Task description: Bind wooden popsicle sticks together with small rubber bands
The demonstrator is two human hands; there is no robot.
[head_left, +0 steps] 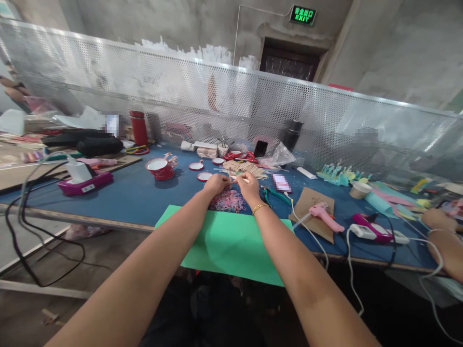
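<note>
Over a heap of thin, multicoloured loops that look like small rubber bands, my two hands meet fingertip to fingertip. My left hand pinches a small, thin stick-like piece, which stands up between the hands. Closed as well, my right hand has its fingertips at the same piece; a pale sliver shows by its fingers, too small to make out. Just beyond lies a pile of flat wooden sticks. A green sheet hangs over the table's front edge beneath my forearms.
Red-rimmed round lids and a red tin holding sticks stand to the left. On the right are teal pliers, a pink glue gun on cardboard, trailing cables and a purple power strip. Another person's hand rests at far right.
</note>
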